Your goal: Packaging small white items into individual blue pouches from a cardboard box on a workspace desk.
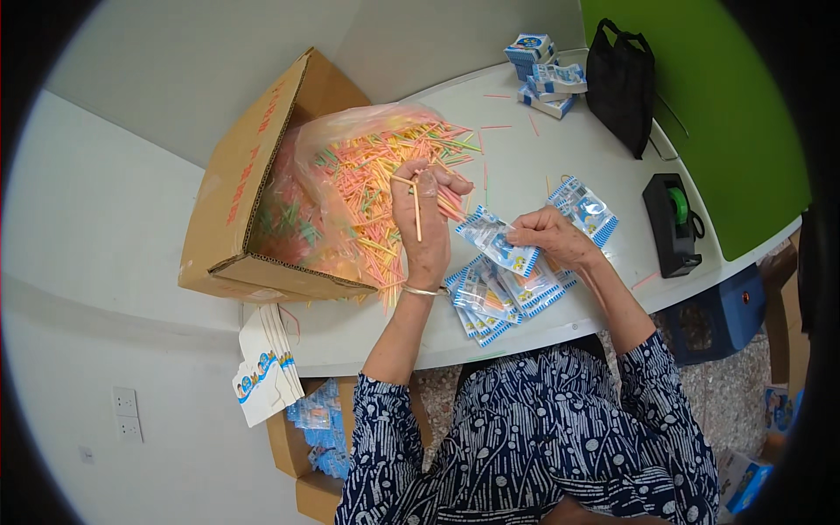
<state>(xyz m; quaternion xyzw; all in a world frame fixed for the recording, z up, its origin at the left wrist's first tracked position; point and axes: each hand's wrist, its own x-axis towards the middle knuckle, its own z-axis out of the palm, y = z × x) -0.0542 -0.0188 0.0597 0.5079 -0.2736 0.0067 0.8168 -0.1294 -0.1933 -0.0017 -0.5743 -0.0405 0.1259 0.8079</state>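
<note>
My left hand [426,206] is closed around several thin pastel sticks. Their pink ends [451,208] point toward the right hand, and a pale orange stick [417,210] lies across the fingers and palm. Pinched by its upper right side, a blue-and-white clear-windowed packet [499,238] is in my right hand [553,236], just right of the left hand's sticks. Whether the packet's end is unsealed I cannot tell. Beneath it lie overlapping packets [486,293] with orange sticks showing through. Behind the left hand, a heap of pink, yellow and green sticks [372,166] spills from a clear plastic bag.
A tipped cardboard box [232,188] holds the bag. More packets [584,208] lie beyond my right hand. Small boxes [547,77], a black bag [619,83] and a tape dispenser [672,223] stand farther right. Flat cartons [265,372] overhang the table's front-left edge, near a packet-filled box [322,429].
</note>
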